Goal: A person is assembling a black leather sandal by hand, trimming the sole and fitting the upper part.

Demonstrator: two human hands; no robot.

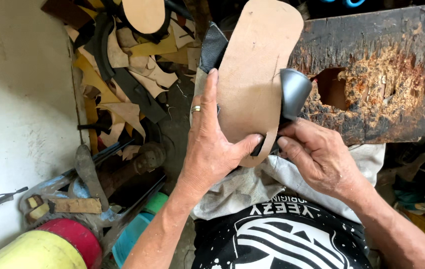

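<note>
The tan leather sole (257, 69) stands over the lap, its long axis running up and away from the person. The left hand (212, 149) grips its near end, thumb pressed on the face. The right hand (317, 154) pinches a dark upper strip (294, 92) at the sole's right edge, before a worn wooden board (381, 74).

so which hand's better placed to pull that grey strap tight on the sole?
Right, probably. The right hand already pinches the grey strap at the sole's edge, while the left hand steadies the sole.
</note>
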